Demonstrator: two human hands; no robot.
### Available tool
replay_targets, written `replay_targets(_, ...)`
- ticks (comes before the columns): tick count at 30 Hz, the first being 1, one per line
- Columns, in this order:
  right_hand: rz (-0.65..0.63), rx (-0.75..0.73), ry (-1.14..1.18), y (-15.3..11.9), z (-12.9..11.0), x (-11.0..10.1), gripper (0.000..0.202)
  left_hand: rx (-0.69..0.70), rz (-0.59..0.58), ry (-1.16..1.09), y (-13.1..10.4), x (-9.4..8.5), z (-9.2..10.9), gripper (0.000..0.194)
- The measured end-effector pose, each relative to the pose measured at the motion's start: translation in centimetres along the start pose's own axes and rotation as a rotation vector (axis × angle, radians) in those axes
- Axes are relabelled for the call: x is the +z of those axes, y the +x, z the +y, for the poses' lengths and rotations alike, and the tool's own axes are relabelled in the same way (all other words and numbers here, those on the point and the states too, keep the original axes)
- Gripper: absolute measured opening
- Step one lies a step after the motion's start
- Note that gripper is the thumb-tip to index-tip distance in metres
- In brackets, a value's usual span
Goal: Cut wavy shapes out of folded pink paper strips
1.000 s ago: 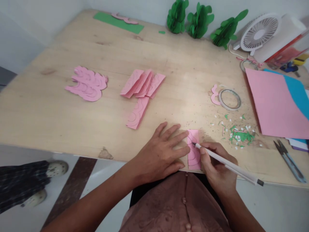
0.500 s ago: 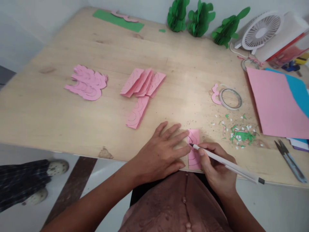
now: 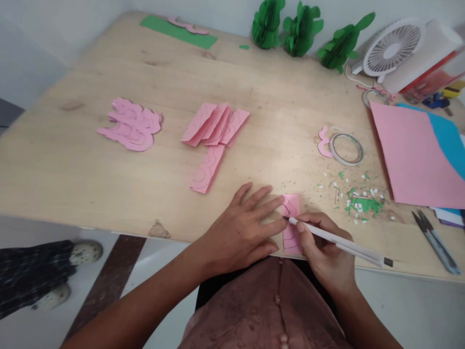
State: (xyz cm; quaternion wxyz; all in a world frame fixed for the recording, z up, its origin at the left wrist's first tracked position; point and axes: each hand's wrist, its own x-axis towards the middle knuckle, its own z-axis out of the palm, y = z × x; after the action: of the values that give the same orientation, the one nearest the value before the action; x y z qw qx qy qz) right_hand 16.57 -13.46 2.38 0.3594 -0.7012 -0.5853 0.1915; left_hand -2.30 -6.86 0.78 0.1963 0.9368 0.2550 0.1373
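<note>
A small pink paper strip [image 3: 292,235] with curved lines drawn on it lies at the table's front edge. My left hand [image 3: 241,230] rests flat with fingers spread, its fingertips on the strip's left edge. In my right hand [image 3: 329,252] is a white pen [image 3: 337,240], its dark tip touching the strip near the left fingertips. Beyond my left hand lie folded pink strips [image 3: 214,126] marked with similar curves, one of them [image 3: 207,169] set nearer to me. Further left sits a pile of cut scalloped pink pieces [image 3: 132,125].
On the right are a roll of tape [image 3: 347,149], green and white paper scraps [image 3: 365,204], thread snips [image 3: 436,242] and pink sheets [image 3: 417,155]. Green paper shapes [image 3: 302,29] and a white fan [image 3: 394,48] stand at the back. A green strip [image 3: 178,33] lies far left.
The pen has shifted slightly, its rear end a little higher and further left, while its tip has moved slightly left. My left hand stays in place.
</note>
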Motion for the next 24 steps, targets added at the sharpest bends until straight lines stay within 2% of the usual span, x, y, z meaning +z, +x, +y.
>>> replay_targets(24, -0.025, -0.006, 0.017, 0.06, 0.05, 0.00, 0.008, 0.000, -0.014, -0.001, 0.03, -0.10, -0.02, 0.032)
